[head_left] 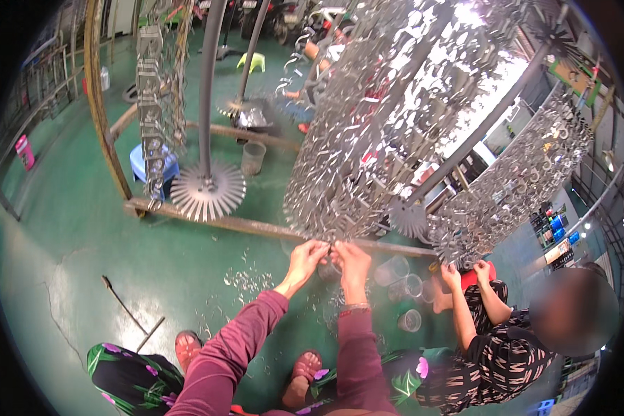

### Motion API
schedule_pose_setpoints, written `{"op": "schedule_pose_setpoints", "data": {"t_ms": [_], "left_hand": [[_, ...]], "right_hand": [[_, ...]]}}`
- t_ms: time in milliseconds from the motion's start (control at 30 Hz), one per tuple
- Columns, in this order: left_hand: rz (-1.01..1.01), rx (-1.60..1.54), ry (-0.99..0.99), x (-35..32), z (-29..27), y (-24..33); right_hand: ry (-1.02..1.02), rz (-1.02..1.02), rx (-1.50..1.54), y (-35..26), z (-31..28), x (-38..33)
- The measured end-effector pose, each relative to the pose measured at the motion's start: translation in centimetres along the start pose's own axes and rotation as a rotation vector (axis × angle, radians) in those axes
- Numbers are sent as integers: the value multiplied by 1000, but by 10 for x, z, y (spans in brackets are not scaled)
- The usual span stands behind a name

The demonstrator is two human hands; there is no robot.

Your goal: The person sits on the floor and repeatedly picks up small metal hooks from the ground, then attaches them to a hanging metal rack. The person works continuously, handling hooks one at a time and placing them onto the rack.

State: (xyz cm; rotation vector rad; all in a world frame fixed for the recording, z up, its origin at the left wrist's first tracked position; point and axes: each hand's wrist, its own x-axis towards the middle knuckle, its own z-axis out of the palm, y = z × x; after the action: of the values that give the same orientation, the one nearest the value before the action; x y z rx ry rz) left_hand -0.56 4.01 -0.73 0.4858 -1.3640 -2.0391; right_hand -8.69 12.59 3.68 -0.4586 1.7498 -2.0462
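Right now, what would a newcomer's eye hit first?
Likely the mass of shiny metal parts hanging upper centre, with the left hand and right hand at its lower end. Next, the slotted disc low on the grey pole, left of centre; then loose pieces on the green floor.

Just beyond the left hand (308, 261) and right hand (352, 263) hang shiny metal clips (353, 159), near a matt wooden beam (253, 226). Glossy clear plastic cups (393, 270) sit to their right; matt cloth sleeves (239, 336) behind; smooth, glossy floor (83, 256) below.
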Motion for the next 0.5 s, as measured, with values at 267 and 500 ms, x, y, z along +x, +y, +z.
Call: {"op": "schedule_pose_setpoints", "data": {"t_ms": [267,500], "left_hand": [[-146,-143,-153,2,-2,-6],[-46,55,-176,-10,-14,10]], "right_hand": [[-141,-18,-12,5,-23,1],[-190,30,16,0,-14,-8]]}}
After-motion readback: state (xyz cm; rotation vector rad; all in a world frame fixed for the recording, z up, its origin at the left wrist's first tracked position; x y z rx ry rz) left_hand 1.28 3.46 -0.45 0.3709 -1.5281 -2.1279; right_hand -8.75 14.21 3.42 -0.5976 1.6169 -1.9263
